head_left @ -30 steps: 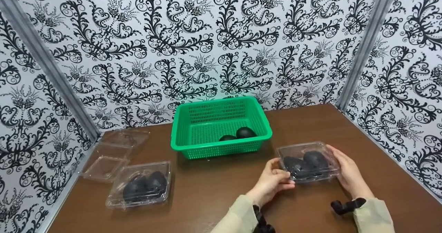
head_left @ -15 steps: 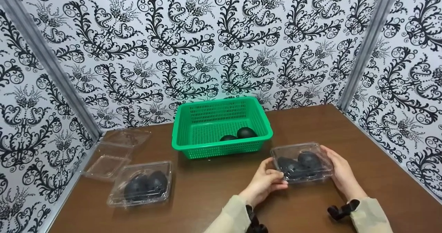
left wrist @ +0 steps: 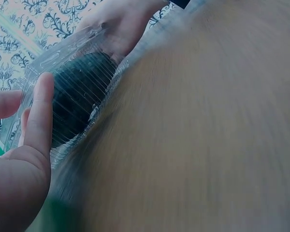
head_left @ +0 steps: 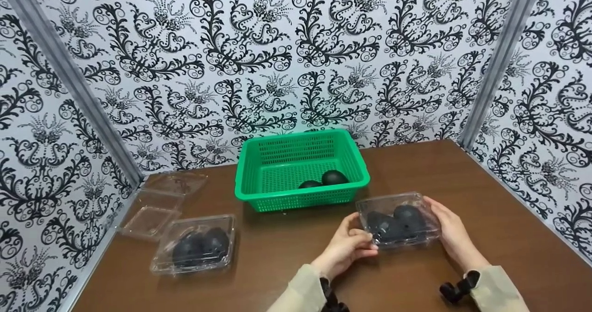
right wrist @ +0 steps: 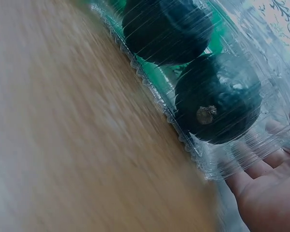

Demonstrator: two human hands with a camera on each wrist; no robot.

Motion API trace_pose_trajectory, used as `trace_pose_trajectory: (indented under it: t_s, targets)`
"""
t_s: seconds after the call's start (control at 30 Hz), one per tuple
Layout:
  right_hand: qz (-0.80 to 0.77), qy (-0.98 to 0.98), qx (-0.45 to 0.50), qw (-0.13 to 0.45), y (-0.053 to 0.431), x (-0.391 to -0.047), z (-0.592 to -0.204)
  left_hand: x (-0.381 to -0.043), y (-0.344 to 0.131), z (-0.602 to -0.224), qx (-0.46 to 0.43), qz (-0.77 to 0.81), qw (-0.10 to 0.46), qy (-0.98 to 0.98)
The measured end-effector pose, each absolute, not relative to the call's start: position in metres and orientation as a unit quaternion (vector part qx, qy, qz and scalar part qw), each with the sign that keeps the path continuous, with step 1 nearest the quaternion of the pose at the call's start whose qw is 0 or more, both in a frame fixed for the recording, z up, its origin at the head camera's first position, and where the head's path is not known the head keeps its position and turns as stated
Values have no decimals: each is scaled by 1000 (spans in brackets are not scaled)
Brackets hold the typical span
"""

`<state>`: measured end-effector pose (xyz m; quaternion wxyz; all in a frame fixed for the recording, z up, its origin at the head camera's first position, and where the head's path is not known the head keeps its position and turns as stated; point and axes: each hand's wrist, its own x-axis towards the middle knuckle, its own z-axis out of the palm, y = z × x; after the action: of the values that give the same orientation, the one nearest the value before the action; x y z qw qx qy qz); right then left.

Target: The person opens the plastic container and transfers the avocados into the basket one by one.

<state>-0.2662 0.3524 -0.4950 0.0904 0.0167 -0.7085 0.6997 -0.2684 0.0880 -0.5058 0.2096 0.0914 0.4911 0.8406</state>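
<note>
Two dark avocados [head_left: 409,218] lie inside a closed clear plastic clamshell [head_left: 370,204] at the right of the table in the head view. My left hand [head_left: 344,246] grips its left front corner, thumb in front. On the opposite side, my right hand [head_left: 455,233] holds the right end, its fingers along the wall. Through the ribbed plastic, the right wrist view shows both avocados, one with a brown stem scar [right wrist: 206,114]. In the left wrist view, the clamshell [left wrist: 36,72] sits between both hands. Whether its base touches the table I cannot tell.
A green perforated basket [head_left: 249,166] stands at the back middle with dark avocados [head_left: 335,177] in its front right corner. Another clamshell [head_left: 217,222] holding two avocados rests at the left. Behind it lie open clear containers [head_left: 152,219]. Patterned walls [head_left: 296,48] enclose the table.
Both hands have carried the clamshell a little to the left across the table, nearer the basket's front right corner. Their hold looks the same. The head view has shifted slightly.
</note>
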Motion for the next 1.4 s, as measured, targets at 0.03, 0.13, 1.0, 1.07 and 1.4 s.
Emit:
trace_pose_trajectory:
  t_s: [0.03,0.13,1.0,1.07,1.4]
  targets:
    - [696,-713,19,89,351,-266,-495,-268,86,-506,93,841,210,489]
    - [688,-720,19,89,347,-265,-493,-266,80,-505,94,843,214,484]
    - [640,-765,70,1,300,-254,-485,-243,-5,-501,85,827,217,511]
    - [644,-760,86,-12,295,-253,-484,-241,-14,-502,87,827,214,513]
    - [647,-746,144,-55,268,-253,-482,-228,-53,-502,92,817,208,530]
